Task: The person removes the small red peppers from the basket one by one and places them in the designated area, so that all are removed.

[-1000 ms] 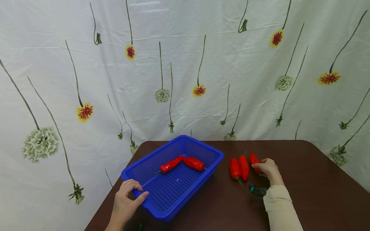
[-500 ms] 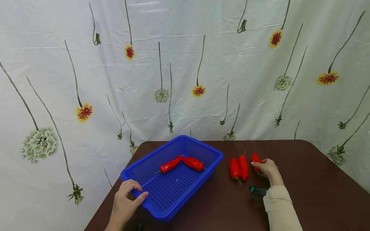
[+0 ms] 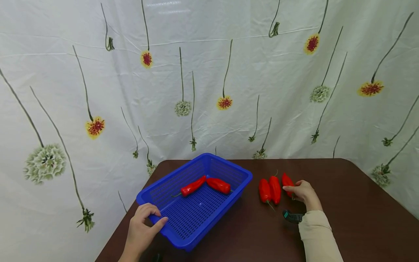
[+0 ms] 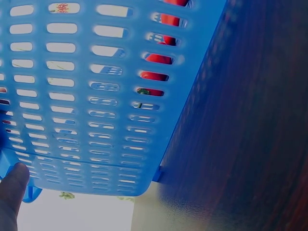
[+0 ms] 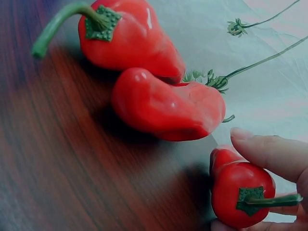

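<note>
A blue plastic basket (image 3: 183,242) stands at an angle on the table, its near left rim pinched by my left hand (image 3: 141,225). Inside it lie two red peppers, one long with its stem to the left (image 3: 193,187) and another touching its tip (image 3: 218,185). My right hand (image 3: 305,193) holds a third red pepper (image 5: 240,192) between thumb and fingers, its green stem pointing back at the hand. Left of that hand lie a red pepper with its stem toward me (image 3: 264,190) and a pepper with its stem facing away (image 3: 275,190), side by side.
The dark brown table (image 3: 255,236) has rounded far corners. A white curtain (image 3: 203,123) with printed flowers hangs just behind it. A dark wrist strap (image 3: 292,217) sits beside the right sleeve. In the left wrist view, the perforated basket wall (image 4: 86,96) fills much of the picture.
The pepper in my right hand tipped slightly to the right, then came back left. My left hand and the basket have stayed in place.
</note>
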A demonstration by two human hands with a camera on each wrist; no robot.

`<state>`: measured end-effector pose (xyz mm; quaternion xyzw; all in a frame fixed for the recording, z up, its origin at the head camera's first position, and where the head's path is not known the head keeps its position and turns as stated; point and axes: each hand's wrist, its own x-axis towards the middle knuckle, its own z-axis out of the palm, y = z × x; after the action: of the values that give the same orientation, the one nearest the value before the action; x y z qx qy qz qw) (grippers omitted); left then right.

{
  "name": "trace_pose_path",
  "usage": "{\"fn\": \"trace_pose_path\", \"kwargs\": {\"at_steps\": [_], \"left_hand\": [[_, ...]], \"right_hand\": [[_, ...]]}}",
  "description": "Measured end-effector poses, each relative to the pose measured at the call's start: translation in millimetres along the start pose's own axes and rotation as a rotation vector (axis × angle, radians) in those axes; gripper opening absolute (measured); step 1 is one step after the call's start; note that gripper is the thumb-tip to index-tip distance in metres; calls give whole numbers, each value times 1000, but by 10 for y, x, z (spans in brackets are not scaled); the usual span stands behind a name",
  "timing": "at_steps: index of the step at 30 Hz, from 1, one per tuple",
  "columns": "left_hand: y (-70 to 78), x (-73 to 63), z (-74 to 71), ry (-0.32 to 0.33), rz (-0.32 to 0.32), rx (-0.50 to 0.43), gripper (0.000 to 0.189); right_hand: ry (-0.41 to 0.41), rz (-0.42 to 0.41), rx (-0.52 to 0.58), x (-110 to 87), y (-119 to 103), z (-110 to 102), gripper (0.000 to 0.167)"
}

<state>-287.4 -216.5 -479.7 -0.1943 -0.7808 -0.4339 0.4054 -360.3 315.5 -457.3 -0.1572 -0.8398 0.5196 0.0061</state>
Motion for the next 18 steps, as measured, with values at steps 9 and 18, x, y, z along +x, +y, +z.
{"fn": "trace_pose_path", "kwargs": {"at_steps": [9, 18], "left_hand": [[-36, 1, 19, 16, 13, 5, 41], [-16, -2, 18, 10, 2, 8, 41]], "right_hand": [[1, 7, -3, 16, 19, 11, 83], [29, -12, -50, 20, 39, 31, 80]]}}
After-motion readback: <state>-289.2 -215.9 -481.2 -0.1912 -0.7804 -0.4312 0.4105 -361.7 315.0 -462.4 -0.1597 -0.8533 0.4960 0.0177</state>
